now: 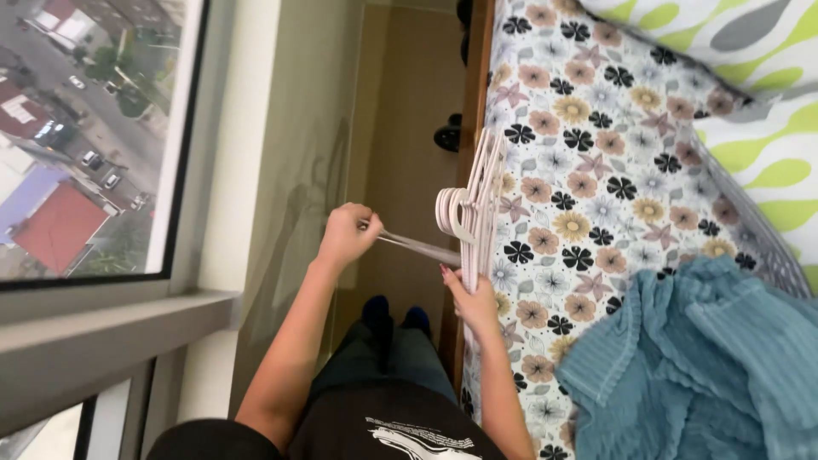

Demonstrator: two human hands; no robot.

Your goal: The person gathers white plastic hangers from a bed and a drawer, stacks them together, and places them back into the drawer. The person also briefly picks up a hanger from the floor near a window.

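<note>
Bedroom, narrow floor strip between window wall (pixel 256 170) on the left and bed with floral sheet (pixel 596 170) on the right. Near right: blue towel (pixel 707 358) on the bed. Right hand (pixel 474 300) closed around a bundle of pale hangers (pixel 474 200) at the bed edge. Left hand (pixel 345 236) clenched on one hanger (pixel 417 247), drawn leftward from the bundle. Farther right: green-patterned pillows (pixel 758 102).
</note>
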